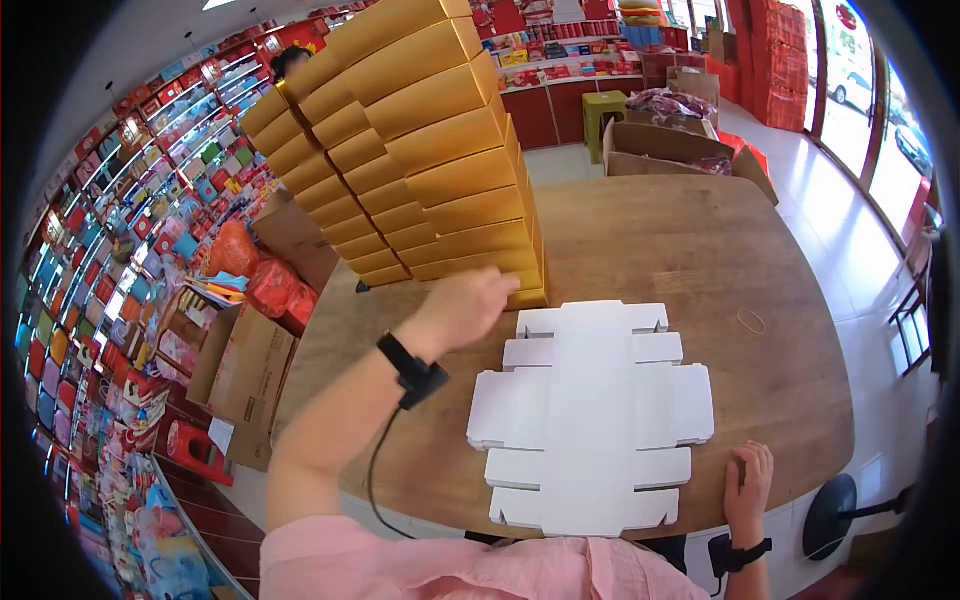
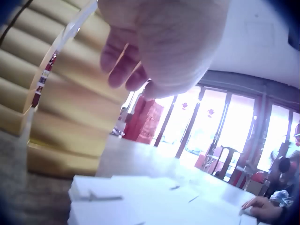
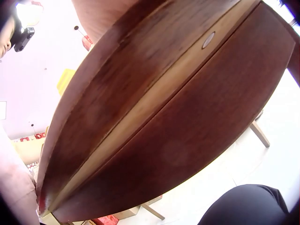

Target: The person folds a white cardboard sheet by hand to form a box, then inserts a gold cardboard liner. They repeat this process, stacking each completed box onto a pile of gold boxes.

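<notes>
A tall stack of gold boxes (image 1: 450,160) stands at the table's far left. My left hand (image 1: 465,310) is at the lower front of that stack, its fingertips overlapping the lowest boxes in the head view. In the left wrist view its fingers (image 2: 123,70) hang loosely bent, with nothing visible in them. Flat white carton blanks (image 1: 592,410) lie piled in front of me. My right hand (image 1: 750,485) rests on the table edge to the right of the pile, fingers relaxed. The right wrist view mostly shows the table's underside (image 3: 197,112), which hides that hand's fingers.
The wooden table (image 1: 770,390) has rounded corners. A rubber band (image 1: 751,321) lies right of the blanks. An open cardboard box (image 1: 640,150) and a green stool (image 1: 597,110) stand beyond the far edge. Another carton (image 1: 250,375) and a red stool (image 1: 190,450) are at left.
</notes>
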Action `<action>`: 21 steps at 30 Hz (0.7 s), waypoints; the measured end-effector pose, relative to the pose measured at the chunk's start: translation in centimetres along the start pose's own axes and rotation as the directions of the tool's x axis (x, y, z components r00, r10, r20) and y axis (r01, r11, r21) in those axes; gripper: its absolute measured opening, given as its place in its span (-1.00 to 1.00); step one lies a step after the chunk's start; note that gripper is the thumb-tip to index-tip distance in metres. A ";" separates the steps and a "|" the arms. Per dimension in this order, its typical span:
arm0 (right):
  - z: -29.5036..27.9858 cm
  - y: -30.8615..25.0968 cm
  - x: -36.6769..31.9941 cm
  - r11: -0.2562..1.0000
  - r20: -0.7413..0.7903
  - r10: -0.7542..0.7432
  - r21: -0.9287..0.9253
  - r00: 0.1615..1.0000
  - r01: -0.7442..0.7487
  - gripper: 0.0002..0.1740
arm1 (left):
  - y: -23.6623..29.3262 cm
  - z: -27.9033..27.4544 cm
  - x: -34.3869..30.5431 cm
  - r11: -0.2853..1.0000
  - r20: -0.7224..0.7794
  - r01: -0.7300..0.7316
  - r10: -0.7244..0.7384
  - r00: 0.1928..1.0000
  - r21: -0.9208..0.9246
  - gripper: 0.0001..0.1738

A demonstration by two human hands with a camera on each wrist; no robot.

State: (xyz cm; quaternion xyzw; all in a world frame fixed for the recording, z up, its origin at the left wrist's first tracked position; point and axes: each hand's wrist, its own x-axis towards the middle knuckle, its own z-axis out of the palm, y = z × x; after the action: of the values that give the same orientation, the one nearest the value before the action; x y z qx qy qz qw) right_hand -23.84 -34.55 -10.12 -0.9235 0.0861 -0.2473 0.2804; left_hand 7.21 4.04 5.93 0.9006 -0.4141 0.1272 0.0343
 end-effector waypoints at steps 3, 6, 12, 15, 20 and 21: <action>0.1 0.5 0.0 1.000 0.023 -0.021 -0.010 1.000 0.021 -0.82 | -2.6 9.0 -2.4 0.983 0.124 0.128 -0.112 0.986 -0.131 -0.62; 0.4 0.8 -0.2 0.999 0.013 -0.032 -0.024 0.999 0.032 -0.82 | -4.5 12.3 -1.2 0.939 0.156 0.235 -0.201 0.967 -0.250 -0.48; -0.1 0.3 0.0 0.985 0.057 -0.117 -0.120 0.991 0.123 -0.82 | -5.3 12.5 1.7 0.921 0.177 0.268 -0.224 0.958 -0.283 -0.51; -0.2 -0.1 0.3 0.978 0.074 -0.121 -0.161 0.990 0.131 -0.82 | -5.9 12.3 2.7 0.930 0.216 0.265 -0.213 0.953 -0.254 -0.51; 0.0 -0.1 0.4 0.974 0.080 -0.119 -0.183 0.990 0.131 -0.83 | -9.0 14.5 4.0 0.872 0.219 0.308 -0.238 0.946 -0.381 -0.44; 0.0 -0.1 0.4 0.976 0.087 -0.109 -0.178 0.990 0.123 -0.82 | -9.3 14.4 4.1 0.842 0.238 0.330 -0.248 0.939 -0.427 -0.41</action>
State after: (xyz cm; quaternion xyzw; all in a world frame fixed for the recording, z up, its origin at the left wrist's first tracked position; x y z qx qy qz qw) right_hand -23.53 -34.59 -9.87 -0.9576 0.0433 -0.2186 0.1827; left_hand 19.67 4.66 -6.50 0.9263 -0.2927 -0.0604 0.2295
